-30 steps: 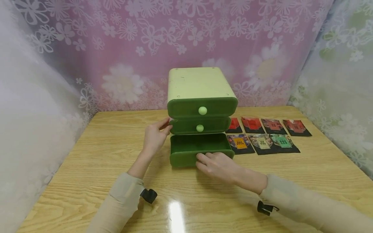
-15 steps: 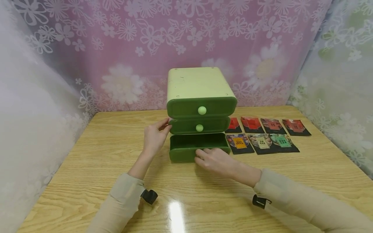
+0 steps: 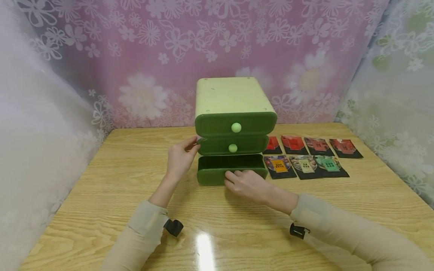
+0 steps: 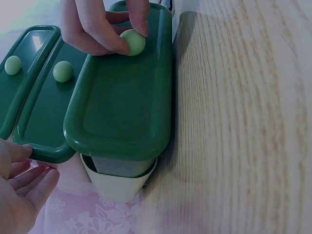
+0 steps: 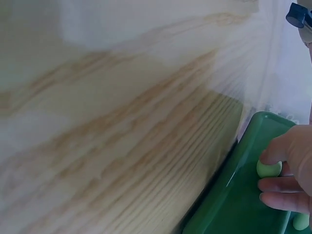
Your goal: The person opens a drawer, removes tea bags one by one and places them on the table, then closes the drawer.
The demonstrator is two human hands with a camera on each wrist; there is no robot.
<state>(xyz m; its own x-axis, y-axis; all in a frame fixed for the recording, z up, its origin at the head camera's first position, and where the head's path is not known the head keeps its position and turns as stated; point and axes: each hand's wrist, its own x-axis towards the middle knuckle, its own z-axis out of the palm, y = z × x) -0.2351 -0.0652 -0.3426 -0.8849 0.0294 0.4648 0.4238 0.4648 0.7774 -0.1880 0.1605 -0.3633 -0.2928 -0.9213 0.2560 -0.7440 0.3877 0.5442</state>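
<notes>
A cream drawer cabinet [image 3: 234, 94] with three green drawers stands on the table. Its bottom drawer [image 3: 210, 177] is pulled partway out, and the part of its inside that shows is bare. My right hand [image 3: 246, 185] pinches the round pale-green knob [image 4: 132, 42] of that drawer between thumb and fingers. At the cabinet's left side, my left hand [image 3: 179, 160] touches the left edge of the middle drawer [image 3: 217, 146] with its fingertips, the fingers fairly straight. The top drawer [image 3: 217, 125] is closed.
Several black seasoning-like packets lie in two rows right of the cabinet, among them an orange-labelled packet [image 3: 279, 166] and a green-labelled packet [image 3: 329, 165]. The wooden table [image 3: 118, 180] meets a pink floral curtain [image 3: 152, 64] behind.
My right hand has moved away from me, pushing the bottom drawer further into the cabinet. The left hand stays at the middle drawer's edge.
</notes>
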